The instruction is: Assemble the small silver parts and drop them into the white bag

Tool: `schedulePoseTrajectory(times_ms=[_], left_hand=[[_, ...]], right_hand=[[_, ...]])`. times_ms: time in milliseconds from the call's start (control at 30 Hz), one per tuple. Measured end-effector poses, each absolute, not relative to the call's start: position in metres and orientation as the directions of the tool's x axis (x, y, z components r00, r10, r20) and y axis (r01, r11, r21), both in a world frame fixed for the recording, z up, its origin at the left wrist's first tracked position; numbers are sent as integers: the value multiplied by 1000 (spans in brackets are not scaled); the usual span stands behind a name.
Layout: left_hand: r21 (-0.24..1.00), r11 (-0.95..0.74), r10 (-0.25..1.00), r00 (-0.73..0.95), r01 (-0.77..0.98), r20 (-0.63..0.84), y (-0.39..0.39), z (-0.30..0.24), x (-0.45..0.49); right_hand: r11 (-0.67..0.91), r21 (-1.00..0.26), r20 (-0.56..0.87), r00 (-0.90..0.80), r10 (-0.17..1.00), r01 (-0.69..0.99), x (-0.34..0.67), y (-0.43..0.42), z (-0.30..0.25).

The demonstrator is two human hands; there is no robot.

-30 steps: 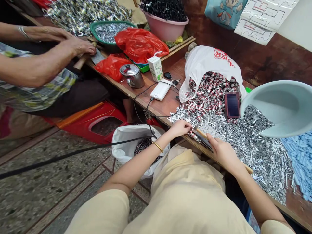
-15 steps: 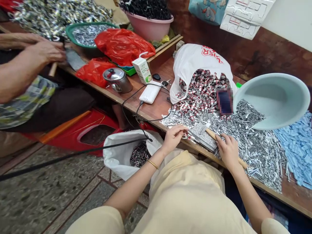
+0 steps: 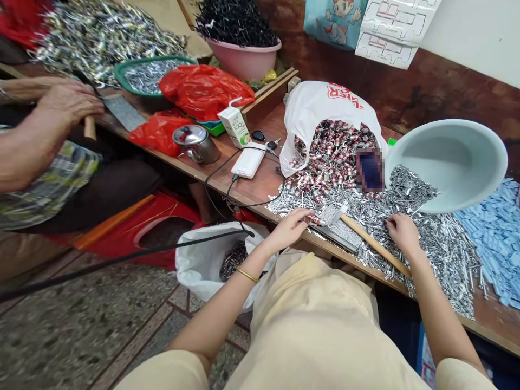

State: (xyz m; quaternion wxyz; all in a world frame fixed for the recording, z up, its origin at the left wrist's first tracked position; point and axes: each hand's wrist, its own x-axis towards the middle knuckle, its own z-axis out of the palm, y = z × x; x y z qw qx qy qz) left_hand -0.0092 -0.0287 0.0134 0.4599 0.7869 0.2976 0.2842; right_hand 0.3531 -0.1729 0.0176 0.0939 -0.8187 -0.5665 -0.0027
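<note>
My left hand (image 3: 290, 227) is at the bench's front edge, its fingertips pinched on a small red-and-silver part (image 3: 316, 220) beside a flat metal blade (image 3: 340, 232). The blade's wooden handle (image 3: 376, 247) lies free on the bench, running back to the right. My right hand (image 3: 403, 233) is off the handle, fingers spread down onto the heap of small silver metal parts (image 3: 439, 249). Behind, a white plastic bag (image 3: 320, 105) spills red-and-silver parts (image 3: 333, 157) toward the heap.
A pale blue basin (image 3: 450, 162) leans at right over blue pieces (image 3: 498, 233). A power bank (image 3: 248, 161), juice carton (image 3: 235, 125) and metal pot (image 3: 197, 143) sit left of the bag. Another white bag (image 3: 203, 265) stands on the floor. Another person's hands (image 3: 67, 103) work at far left.
My right hand let go of the wooden handle and moved right onto the silver heap. My left hand stayed pinched at the blade. The view shifted slightly.
</note>
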Motion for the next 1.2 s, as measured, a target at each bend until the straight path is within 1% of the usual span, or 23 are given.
schedulePoseTrajectory(times_ms=[67,100,200,267,300,367,433,567,767,867,1033,1133,1200], left_hand=[[819,-518,723,638,246,265,-36,13,-10],[781,-566,723,615,265,315,-39,12,-9],[685,-670,703,542,287,461,-43,9,1],[653,-713,666,540,257,514,-43,6,7],[644,-729,643,556,233,526,-42,5,10],[640,-746,599,601,181,529,-42,2,13],[660,-733,598,618,164,510,-42,-1,12],[743,-633,699,574,219,427,-44,-7,7],[783,-592,716,570,190,403,-45,-9,3],[783,-592,712,579,191,397,-43,-7,4],[787,-584,719,576,197,390,-42,-1,5],[802,-573,717,577,169,391,-42,1,6],[837,-527,756,530,147,384,-44,3,7]], right_hand=[[-329,-199,164,363,917,923,344,-176,27],[-315,-244,185,363,913,917,336,-178,33],[-216,-473,188,338,922,854,301,-176,55],[-106,-625,163,262,951,774,269,-167,63],[-52,-676,149,204,968,735,254,-160,65],[36,-724,149,105,983,689,226,-144,62],[115,-710,168,9,986,695,206,-128,57],[230,-655,161,-164,973,719,188,-110,54],[285,-585,135,-256,957,760,188,-113,62],[305,-524,159,-260,952,795,188,-114,55],[344,-438,295,-229,928,831,183,-114,38],[326,-471,317,-188,930,820,182,-118,34],[289,-528,339,-114,934,799,182,-122,34]])
